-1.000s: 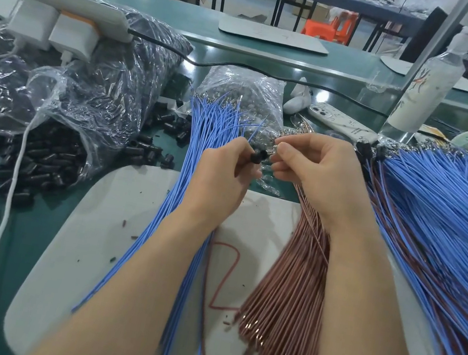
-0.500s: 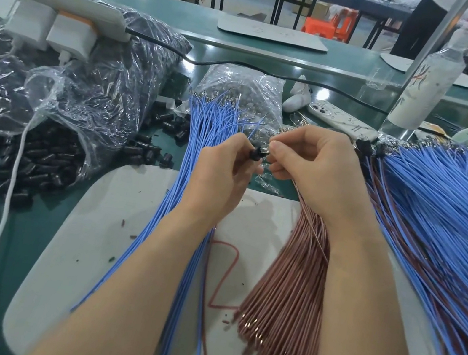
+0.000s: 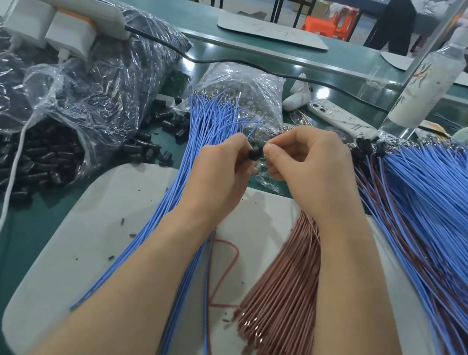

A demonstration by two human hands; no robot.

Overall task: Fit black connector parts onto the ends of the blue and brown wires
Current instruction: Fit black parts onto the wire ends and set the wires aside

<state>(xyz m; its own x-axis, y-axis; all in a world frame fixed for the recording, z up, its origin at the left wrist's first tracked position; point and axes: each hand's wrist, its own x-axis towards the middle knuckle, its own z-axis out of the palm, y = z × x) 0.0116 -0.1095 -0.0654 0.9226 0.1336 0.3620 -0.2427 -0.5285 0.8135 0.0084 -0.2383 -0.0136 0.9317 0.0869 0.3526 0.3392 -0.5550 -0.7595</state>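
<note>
Left of left hand [image 3: 221, 172]: bag [image 3: 61, 103] spilling loose connectors [image 3: 39, 155]. Blue wires [image 3: 198, 140] run under left hand. Left hand pinches connector [image 3: 255, 153] in fingertips. Right hand [image 3: 306, 165], just beside, fingers curled, pinches wire end at connector; end hidden. Brown wires [image 3: 280, 295] under right wrist. Right of right hand: blue-brown pile [image 3: 439, 213].

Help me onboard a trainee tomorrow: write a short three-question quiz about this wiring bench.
1. True or false: the left hand has its grip on a black connector.
2. The brown wire bundle lies on: A the white mat, B a shelf, C the floor.
3. Fill in: spare connectors spill from a clear plastic ___ at the left.
Key: 1 true; 2 A; 3 bag.
</note>
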